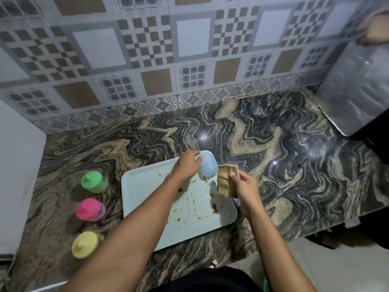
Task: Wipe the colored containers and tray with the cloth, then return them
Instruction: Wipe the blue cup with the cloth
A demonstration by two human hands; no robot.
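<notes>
A pale blue tray lies on the marbled counter, spotted with brown and orange stains. My left hand grips a blue container at the tray's far right corner, tilted on its side. My right hand holds a folded beige cloth just right of the blue container, close to it. Left of the tray stand a green container, a pink container and a yellow container in a column, all upright with lids on.
A tiled wall backs the counter. A shiny steel surface sits at the far right, with another person's hand above it. A white wall borders the left side. The counter's front edge runs just below the tray.
</notes>
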